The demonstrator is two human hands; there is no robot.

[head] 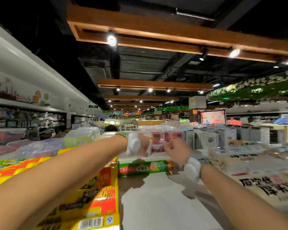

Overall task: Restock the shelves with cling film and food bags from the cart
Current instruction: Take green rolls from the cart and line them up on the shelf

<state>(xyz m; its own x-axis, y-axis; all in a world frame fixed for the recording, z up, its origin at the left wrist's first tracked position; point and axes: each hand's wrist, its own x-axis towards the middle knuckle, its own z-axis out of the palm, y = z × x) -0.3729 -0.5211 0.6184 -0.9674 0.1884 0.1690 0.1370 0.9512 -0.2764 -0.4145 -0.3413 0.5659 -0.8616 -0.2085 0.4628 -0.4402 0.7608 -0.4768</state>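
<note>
Both our hands reach forward over the shelf top [156, 205], and the thing the next move turns on is the green cling-film box [145, 169], which lies just under and a little on our side of them. Its long axis runs left to right across our view, nearly square to our forearms. Our left hand [144, 144] hangs above the box's middle, and our right hand [175, 149] sits lower, by its right end, so we judge the right to be the nearer. Both hands are smeared by motion. The fingers look curled, but we cannot tell whether they grip anything or are merely clenched. To the left, touching or almost touching the green box's end, is a stack of yellow boxes [96, 196] running back toward us. To the right are white bag packs [249, 161], near the right wrist. Clear tubs with red contents [166, 135] stand close behind the hands and would block a push further back. The bare strip of shelf between the yellow stack and the white packs looks like the free slot. The cart is not in view.
</note>
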